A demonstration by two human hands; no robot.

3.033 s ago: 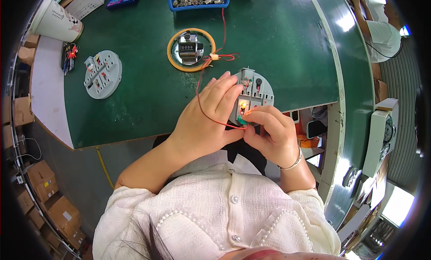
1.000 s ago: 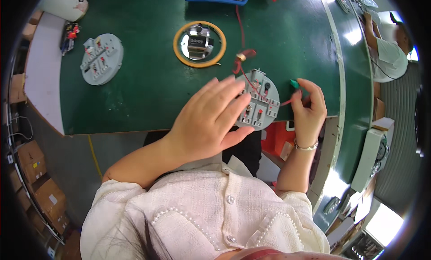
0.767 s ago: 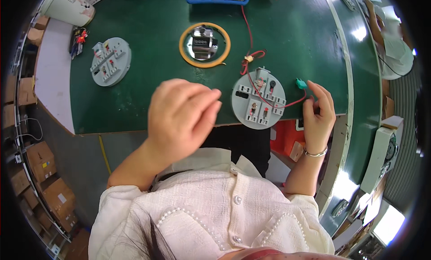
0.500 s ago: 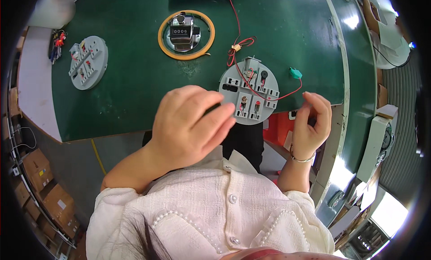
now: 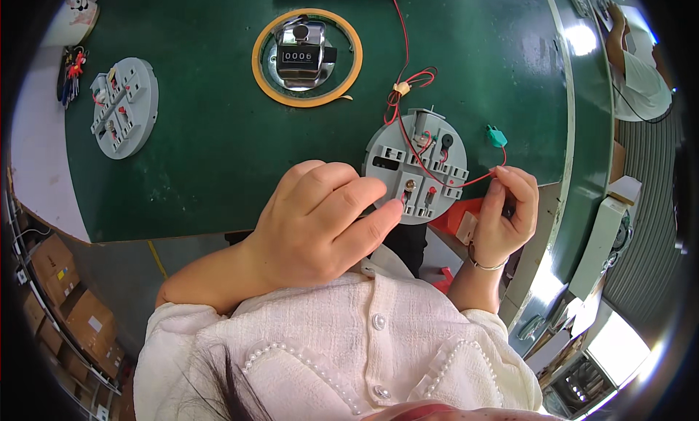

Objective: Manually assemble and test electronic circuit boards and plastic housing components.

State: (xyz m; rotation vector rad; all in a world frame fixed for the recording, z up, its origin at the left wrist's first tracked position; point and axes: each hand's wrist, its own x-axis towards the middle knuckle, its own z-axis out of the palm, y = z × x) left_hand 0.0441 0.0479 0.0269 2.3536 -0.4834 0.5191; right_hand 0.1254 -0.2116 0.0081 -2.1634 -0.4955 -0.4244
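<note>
A round grey plastic base [image 5: 384, 182] with raised slots, small electrical parts and red wires rests at the table's front edge. At its lower left rim is my left hand [image 5: 317, 221], fingers bent and apart, the fingertips over or against the rim; the thumb is hidden. My right hand [image 5: 510, 210] pinches a thin red wire [image 5: 477, 179] between thumb and forefinger, right of the base. Past those fingers the wire leads up to a small green plug-like connector [image 5: 497, 136] lying on the green table. A tied bundle of red wire [image 5: 402, 88] lies just behind the base.
A second grey base [image 5: 135, 108] lies at the left. Farther back, a metal tally counter [image 5: 300, 56] sits inside a yellow tape ring [image 5: 258, 72]. Pliers-like tools [image 5: 71, 73] lie at the far left. Another person [image 5: 641, 79] sits at the upper right.
My right hand has closed its fingertips on the red wire near the green connector. My left hand has moved slightly rightward over the base's rim. The whole view has shifted a little.
</note>
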